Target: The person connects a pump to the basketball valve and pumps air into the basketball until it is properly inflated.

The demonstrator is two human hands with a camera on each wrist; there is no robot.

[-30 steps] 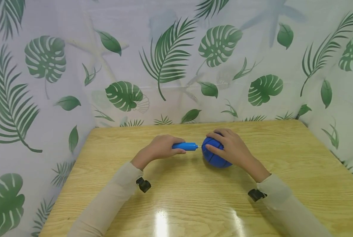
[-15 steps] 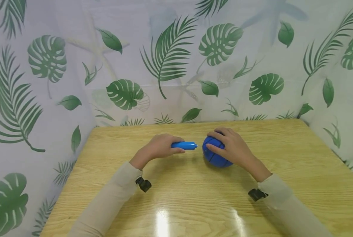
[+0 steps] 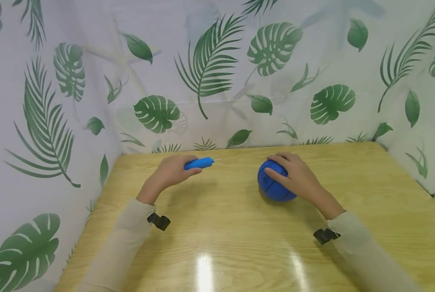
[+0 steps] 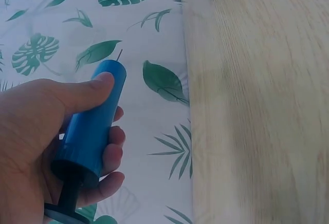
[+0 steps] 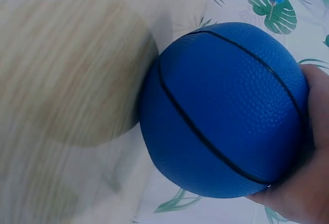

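Note:
My left hand [image 3: 171,170] grips a blue hand pump [image 3: 200,163] by its barrel, with a thin metal needle [image 3: 218,159] pointing right and clear of everything. The left wrist view shows the thumb laid along the barrel [image 4: 91,124], fingers wrapped behind it, and a dark plunger handle [image 4: 67,213] at the bottom. To the right, a small blue basketball [image 3: 272,187] with black seam lines sits on the table. My right hand [image 3: 300,178] holds it from above and the right side, fingers and thumb spread round its curve. A wide gap separates needle and ball.
The wooden table [image 3: 235,227] runs back to a white curtain [image 3: 217,121] printed with green leaves, which also hangs at both sides. Black wrist straps with small dark devices [image 3: 160,221] sit at the sleeve cuffs.
The pump's needle, earlier at the ball, has come away as my left hand moved left and slightly back. The ball and right hand appear a little further right; the head view has shifted.

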